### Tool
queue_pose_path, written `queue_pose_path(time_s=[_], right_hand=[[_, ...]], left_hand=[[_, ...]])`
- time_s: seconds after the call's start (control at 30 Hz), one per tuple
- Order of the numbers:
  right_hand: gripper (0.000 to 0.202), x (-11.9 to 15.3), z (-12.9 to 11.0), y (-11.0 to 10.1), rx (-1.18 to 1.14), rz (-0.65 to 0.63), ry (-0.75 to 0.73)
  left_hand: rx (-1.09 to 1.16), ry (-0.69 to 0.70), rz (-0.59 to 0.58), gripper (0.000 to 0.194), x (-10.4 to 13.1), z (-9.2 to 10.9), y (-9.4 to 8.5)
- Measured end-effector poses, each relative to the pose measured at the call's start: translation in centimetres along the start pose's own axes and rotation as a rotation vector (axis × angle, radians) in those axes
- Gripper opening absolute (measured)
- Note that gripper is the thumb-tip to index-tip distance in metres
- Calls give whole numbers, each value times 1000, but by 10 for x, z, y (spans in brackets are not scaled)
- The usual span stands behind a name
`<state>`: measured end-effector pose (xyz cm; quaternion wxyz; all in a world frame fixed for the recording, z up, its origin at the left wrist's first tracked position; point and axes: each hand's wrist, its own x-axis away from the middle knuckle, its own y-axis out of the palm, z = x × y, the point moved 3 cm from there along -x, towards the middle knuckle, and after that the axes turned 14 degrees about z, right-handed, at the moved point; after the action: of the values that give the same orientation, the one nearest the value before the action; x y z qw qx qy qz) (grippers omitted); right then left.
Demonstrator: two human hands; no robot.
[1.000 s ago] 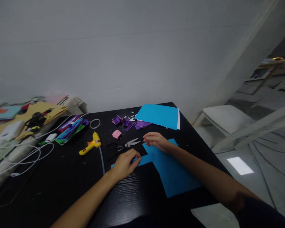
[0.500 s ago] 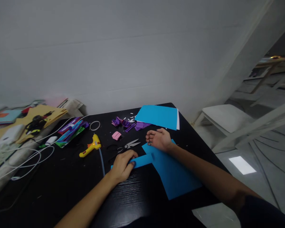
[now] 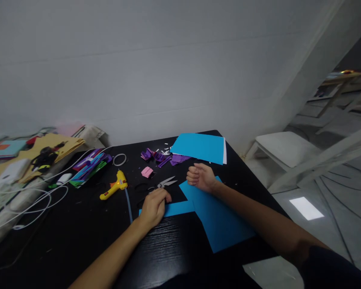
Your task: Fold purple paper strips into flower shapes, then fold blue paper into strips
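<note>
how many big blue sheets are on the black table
2: a far blue sheet, lying over white paper near the wall, and a near blue sheet, beneath the right forearm. More could be hidden underneath.

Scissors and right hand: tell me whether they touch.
Apart. The head view shows a strip of dark tabletop between the right hand and the blade tips of the scissors.

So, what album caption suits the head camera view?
Left hand on a blue paper strip, right hand curled near a blue sheet, yellow glue gun nearby.
</note>
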<state>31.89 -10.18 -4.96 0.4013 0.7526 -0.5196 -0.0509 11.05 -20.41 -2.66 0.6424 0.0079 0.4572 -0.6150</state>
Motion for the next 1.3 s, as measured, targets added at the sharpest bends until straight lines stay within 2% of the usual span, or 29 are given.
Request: queue_pose_path(time_s=[0.13, 0.33, 0.67, 0.87, 1.0, 1.1, 1.2, 1.3], right_hand=[[56, -2, 2, -4, -15, 73, -30], [58, -1, 9, 0, -20, 120, -47], [54, -2, 8, -1, -53, 95, -6], [55, -2, 11, 1, -66, 56, 10], [53, -2, 11, 1, -78, 17, 2], [48, -3, 10, 2, -77, -18, 1], [39, -4, 9, 3, -72, -34, -3], [32, -5, 10, 4, -63, -34, -9]], left_hand=[[6, 23, 32, 31, 3, -2, 0], [-5, 11, -22, 24, 2, -2, 1], [61, -1, -147, 19, 7, -2, 5], [-82, 128, -100, 24, 5, 4, 4], [-171, 160, -241, 14, -1, 15, 5], [-146, 176, -359, 31, -1, 23, 8], [-135, 165, -402, 39, 2, 25, 12], [-126, 153, -415, 31, 4, 24, 15]])
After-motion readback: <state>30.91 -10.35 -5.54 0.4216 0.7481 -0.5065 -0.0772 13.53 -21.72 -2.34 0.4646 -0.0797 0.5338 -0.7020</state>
